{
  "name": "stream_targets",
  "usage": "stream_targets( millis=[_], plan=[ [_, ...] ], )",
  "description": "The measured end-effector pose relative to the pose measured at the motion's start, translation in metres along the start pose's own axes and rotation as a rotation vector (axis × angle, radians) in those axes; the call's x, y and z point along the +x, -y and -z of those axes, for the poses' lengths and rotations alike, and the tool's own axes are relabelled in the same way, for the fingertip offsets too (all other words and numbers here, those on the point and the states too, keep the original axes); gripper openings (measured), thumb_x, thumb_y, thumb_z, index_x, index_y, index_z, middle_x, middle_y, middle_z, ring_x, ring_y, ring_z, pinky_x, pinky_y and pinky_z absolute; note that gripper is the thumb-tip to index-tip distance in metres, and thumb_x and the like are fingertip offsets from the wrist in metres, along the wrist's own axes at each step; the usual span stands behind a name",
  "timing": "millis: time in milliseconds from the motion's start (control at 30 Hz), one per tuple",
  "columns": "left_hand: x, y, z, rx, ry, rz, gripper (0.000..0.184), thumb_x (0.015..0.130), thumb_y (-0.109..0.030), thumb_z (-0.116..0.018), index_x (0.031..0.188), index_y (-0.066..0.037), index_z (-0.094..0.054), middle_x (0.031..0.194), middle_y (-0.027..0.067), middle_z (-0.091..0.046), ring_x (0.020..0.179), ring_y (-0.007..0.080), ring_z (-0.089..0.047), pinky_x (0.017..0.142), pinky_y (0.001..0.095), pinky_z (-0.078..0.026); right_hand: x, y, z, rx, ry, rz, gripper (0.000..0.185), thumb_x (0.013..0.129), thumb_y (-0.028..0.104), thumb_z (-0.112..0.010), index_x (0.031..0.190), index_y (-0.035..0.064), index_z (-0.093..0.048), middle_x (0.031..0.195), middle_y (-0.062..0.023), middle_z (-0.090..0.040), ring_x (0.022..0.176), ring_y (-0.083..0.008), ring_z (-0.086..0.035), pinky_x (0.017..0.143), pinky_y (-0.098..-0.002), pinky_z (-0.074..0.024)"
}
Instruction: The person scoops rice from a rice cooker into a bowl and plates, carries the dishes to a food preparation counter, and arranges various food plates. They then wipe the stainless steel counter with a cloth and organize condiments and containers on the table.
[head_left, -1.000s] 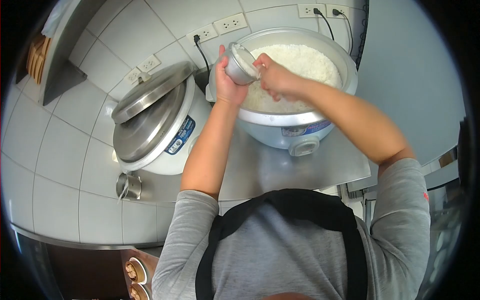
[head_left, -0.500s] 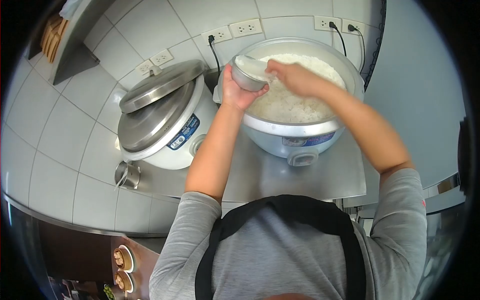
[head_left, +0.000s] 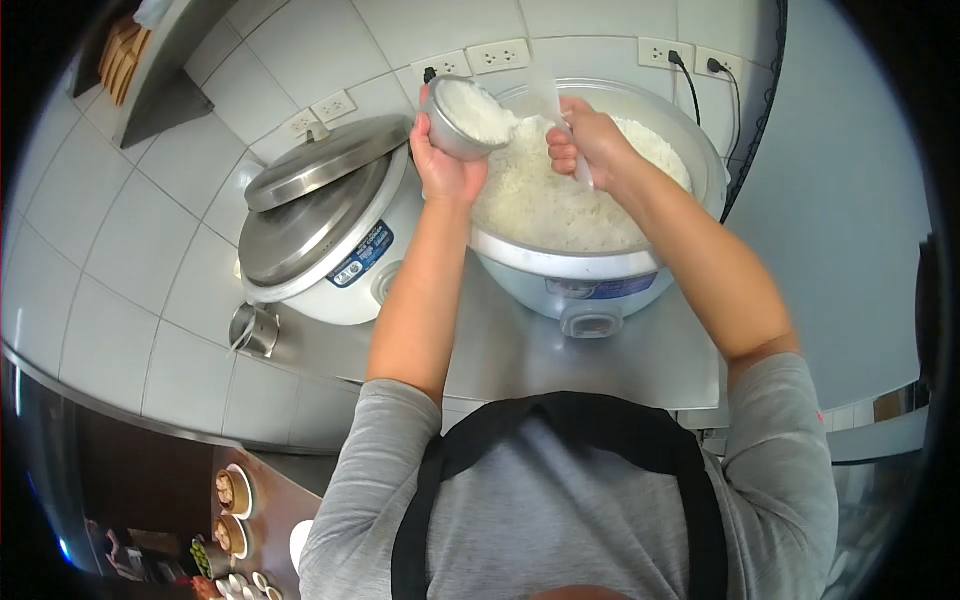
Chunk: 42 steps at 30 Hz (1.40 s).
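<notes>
Head view: from where I am standing, the person is holding both hands apart over a large open cooker filled with white rice. Left hand: cupping a metal bowl from below, its fingers wrapping the outer wall; the bowl is tilting toward the right hand and sitting above the cooker's left side, rice mounding inside it up to the lip. Right hand: making a fist around the handle of a pale paddle, the blade pointing up past the bowl and standing near its rim. The blade is blurring against the wall tiles, so I cannot fairly tell whether rice is clinging to it. To the left, a second cooker is standing under its metal cover, with a loose lid resting aslant on top. Both cookers are sitting on a steel counter; a metal cup is standing at its left end, holding a pale utensil. Behind, black plugs are sitting in wall outlets. At lower left, small plates bearing food are resting on a brown surface.
</notes>
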<state>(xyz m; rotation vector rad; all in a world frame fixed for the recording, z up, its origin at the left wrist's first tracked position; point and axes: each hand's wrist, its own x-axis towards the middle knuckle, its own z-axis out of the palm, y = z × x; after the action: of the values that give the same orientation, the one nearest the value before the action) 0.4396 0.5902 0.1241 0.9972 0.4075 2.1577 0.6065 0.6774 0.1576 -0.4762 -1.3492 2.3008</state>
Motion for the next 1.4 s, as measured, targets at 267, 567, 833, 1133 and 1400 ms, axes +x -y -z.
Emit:
stream_targets(
  millis=[267, 567, 833, 1133, 1400],
  plan=[
    [-0.021, -0.001, -0.039, 0.403, -0.029, -0.117, 0.064, 0.084, -0.033, -0.049, 0.142, -0.023, -0.022, 0.134, 0.0085, -0.039, 0.123, 0.0264, -0.038, 0.104, 0.0420, -0.030, -0.038, -0.028, -0.051, -0.122, -0.017, -0.011, 0.031, 0.090, 0.008, -0.026, 0.119, 0.0149, -0.033, 0.065, -0.0013, -0.037, 0.047, -0.0088, -0.029, 0.040, -0.0240, -0.0252],
    [-0.043, -0.025, -0.031, 0.299, -0.173, -0.001, 0.062, 0.086, -0.048, -0.035, 0.142, -0.025, -0.023, 0.138, 0.0048, -0.037, 0.127, 0.0296, -0.035, 0.100, 0.0584, -0.027, -0.036, -0.003, -0.028, -0.762, 0.154, 0.075, 0.029, 0.093, 0.018, -0.030, 0.120, 0.0208, -0.039, 0.062, 0.0012, -0.036, 0.044, -0.0096, -0.028, 0.040, -0.0244, -0.0259],
    [-0.108, -0.076, -0.031, -0.188, -0.175, -0.125, 0.083, 0.077, -0.076, -0.030, 0.137, -0.019, -0.034, 0.143, 0.0107, -0.032, 0.129, 0.0359, -0.028, 0.102, 0.0577, -0.017, 0.015, 0.057, -0.004, -1.251, -0.087, 1.012, 0.044, 0.091, 0.020, -0.050, 0.135, 0.0199, -0.040, 0.065, -0.0001, -0.047, 0.054, -0.0089, -0.043, 0.048, -0.0247, -0.0378],
    [-0.470, -0.204, 0.017, -0.010, -0.676, -0.438, 0.064, 0.085, -0.060, -0.035, 0.132, -0.017, -0.043, 0.136, 0.0097, -0.042, 0.123, 0.0333, -0.041, 0.097, 0.0556, -0.035, 0.074, 0.077, 0.007, -1.216, 0.191, 0.540, 0.059, 0.085, 0.009, -0.057, 0.138, 0.0119, -0.032, 0.086, -0.0022, -0.050, 0.065, -0.0092, -0.047, 0.058, -0.0257, -0.0396],
    [-0.745, -0.300, 0.016, 1.129, -1.824, -0.011, 0.062, 0.079, -0.050, -0.056, 0.128, -0.016, -0.038, 0.119, 0.0211, -0.048, 0.109, 0.0324, -0.051, 0.088, 0.0483, -0.043, 0.016, -0.080, -0.192, -0.717, 0.748, 0.232, 0.051, 0.087, 0.015, -0.059, 0.131, 0.0033, -0.034, 0.086, -0.0032, -0.051, 0.064, -0.0074, -0.048, 0.053, -0.0193, -0.0402]
  ],
)
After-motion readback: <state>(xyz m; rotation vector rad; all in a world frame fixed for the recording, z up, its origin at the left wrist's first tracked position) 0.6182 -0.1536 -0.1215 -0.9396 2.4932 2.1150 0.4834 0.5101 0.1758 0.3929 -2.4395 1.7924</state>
